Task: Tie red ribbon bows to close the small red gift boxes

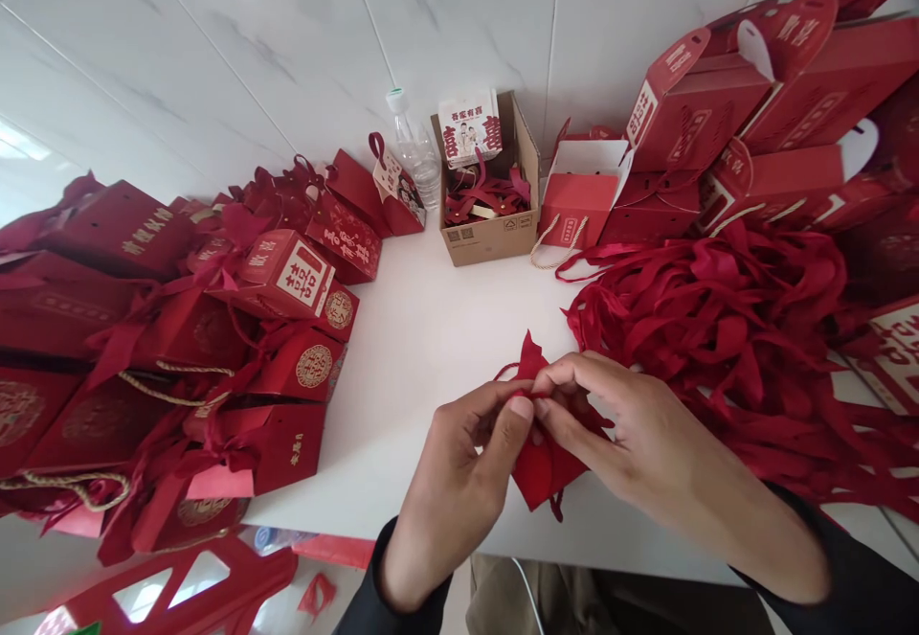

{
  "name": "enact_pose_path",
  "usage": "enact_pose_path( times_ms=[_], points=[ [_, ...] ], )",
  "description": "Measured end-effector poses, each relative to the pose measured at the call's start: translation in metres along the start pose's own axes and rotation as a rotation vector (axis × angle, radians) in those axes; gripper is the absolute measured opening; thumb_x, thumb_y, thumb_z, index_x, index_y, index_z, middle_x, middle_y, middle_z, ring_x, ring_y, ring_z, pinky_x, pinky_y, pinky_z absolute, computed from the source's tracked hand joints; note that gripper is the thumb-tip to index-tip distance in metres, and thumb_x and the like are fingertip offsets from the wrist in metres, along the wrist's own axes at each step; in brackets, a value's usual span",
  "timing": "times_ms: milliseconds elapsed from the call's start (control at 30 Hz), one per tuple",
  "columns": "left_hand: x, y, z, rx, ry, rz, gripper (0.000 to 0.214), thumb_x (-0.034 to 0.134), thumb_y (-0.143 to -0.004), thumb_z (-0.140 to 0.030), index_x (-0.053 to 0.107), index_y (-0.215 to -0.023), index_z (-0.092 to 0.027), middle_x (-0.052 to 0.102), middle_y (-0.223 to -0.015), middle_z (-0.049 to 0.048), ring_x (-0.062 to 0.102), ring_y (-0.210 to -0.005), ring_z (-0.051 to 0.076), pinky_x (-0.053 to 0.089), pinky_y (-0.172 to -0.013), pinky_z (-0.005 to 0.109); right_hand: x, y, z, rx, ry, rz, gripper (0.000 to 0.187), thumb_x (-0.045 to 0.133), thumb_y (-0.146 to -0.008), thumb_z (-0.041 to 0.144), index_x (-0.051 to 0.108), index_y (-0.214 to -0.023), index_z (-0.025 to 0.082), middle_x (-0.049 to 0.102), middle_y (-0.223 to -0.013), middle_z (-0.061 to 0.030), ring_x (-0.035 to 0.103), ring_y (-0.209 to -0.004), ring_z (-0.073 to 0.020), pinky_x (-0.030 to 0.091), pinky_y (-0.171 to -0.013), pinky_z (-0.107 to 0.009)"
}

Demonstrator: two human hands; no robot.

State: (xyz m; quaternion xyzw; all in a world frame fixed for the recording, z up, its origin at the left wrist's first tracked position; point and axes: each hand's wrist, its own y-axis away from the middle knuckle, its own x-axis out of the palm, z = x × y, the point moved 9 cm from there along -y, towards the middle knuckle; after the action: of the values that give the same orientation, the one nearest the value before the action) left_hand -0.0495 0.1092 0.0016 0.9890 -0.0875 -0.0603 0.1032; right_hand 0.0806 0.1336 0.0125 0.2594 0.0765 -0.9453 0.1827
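Observation:
Near the front edge of the white table [431, 328], both hands meet over a small red gift box [542, 472]. My left hand [466, 453] pinches red ribbon [529, 357] at the top of the box between thumb and index finger. Right beside it, my right hand [617, 424] also pinches the ribbon, fingertips touching those of the left. A ribbon end sticks up past the fingers, and the fingers hide where the ribbon crosses. To the right of my right hand lies a large heap of loose red ribbons [704, 300].
Red gift boxes with ribbons [287, 276] crowd the left side. At the back stand a clear plastic bottle [416, 151] and a cardboard box [488, 244] holding cards and ribbon pieces. More red boxes [696, 118] are stacked at back right. A red plastic stool [215, 578] is below left.

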Motion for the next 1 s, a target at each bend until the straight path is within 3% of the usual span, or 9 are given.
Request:
enact_pose_path(
  times_ms=[100,267,400,500,667,767,1000],
  points=[
    [0.000,0.000,0.002,-0.020,-0.006,0.004,0.027,0.060,-0.101,-0.040,0.071,-0.094,-0.016,0.057,-0.073,-0.0007,0.047,-0.067,0.012,0.039,-0.062,0.024,-0.002,0.000,-0.001,0.019,-0.044,-0.002,0.007,0.058,-0.101,0.029,0.062,-0.096,0.026,0.072,-0.088,0.0027,0.068,-0.078,-0.0144,0.053,-0.070,-0.027],
    [-0.004,-0.002,0.000,-0.031,-0.024,-0.026,0.040,0.050,-0.106,-0.036,0.060,-0.073,-0.017,0.048,-0.061,-0.0039,0.036,-0.055,0.009,0.031,-0.053,0.025,-0.009,-0.001,0.000,0.049,-0.078,-0.042,0.016,0.059,-0.104,0.038,0.066,-0.093,0.029,0.073,-0.087,0.0053,0.067,-0.076,-0.0137,0.051,-0.067,-0.026],
    [-0.003,-0.003,-0.002,-0.028,0.007,-0.033,0.036,0.051,-0.105,-0.034,0.064,-0.077,-0.016,0.046,-0.057,-0.0048,0.035,-0.053,0.009,0.028,-0.049,0.024,-0.016,0.002,0.006,-0.054,-0.018,-0.131,0.009,0.062,-0.103,0.032,0.064,-0.095,0.029,0.071,-0.090,0.0050,0.067,-0.081,-0.0139,0.050,-0.073,-0.027],
    [-0.002,-0.003,0.003,-0.050,0.040,-0.034,0.031,0.053,-0.104,-0.036,0.072,-0.093,-0.015,0.050,-0.060,-0.0037,0.037,-0.054,0.009,0.028,-0.049,0.023,-0.016,0.004,0.013,-0.173,0.035,-0.159,0.007,0.062,-0.102,0.023,0.062,-0.098,0.028,0.069,-0.094,0.0041,0.067,-0.089,-0.0142,0.050,-0.081,-0.028],
    [0.000,-0.001,0.006,-0.053,0.026,-0.033,0.035,0.059,-0.101,-0.042,0.076,-0.111,-0.014,0.062,-0.074,0.0013,0.047,-0.063,0.011,0.038,-0.056,0.022,-0.012,0.007,0.013,-0.251,0.057,-0.156,0.012,0.058,-0.102,0.016,0.059,-0.101,0.028,0.068,-0.098,0.0023,0.066,-0.094,-0.0152,0.051,-0.084,-0.030],
    [0.003,0.000,0.004,-0.033,0.002,-0.031,0.031,0.064,-0.099,-0.041,0.078,-0.110,-0.015,0.065,-0.078,0.0025,0.052,-0.071,0.013,0.043,-0.064,0.023,-0.010,0.007,0.012,-0.242,0.047,-0.148,0.014,0.056,-0.101,0.014,0.058,-0.102,0.027,0.067,-0.099,0.0016,0.066,-0.095,-0.0156,0.051,-0.085,-0.031],
    [0.000,-0.003,0.002,-0.053,-0.050,-0.052,0.033,0.056,-0.103,-0.038,0.078,-0.096,-0.015,0.059,-0.068,-0.0006,0.040,-0.058,0.009,0.036,-0.054,0.022,-0.021,0.010,0.013,-0.174,0.030,-0.222,0.010,0.060,-0.101,0.017,0.060,-0.100,0.027,0.070,-0.096,0.0037,0.068,-0.089,-0.0136,0.052,-0.079,-0.027]
  ],
)
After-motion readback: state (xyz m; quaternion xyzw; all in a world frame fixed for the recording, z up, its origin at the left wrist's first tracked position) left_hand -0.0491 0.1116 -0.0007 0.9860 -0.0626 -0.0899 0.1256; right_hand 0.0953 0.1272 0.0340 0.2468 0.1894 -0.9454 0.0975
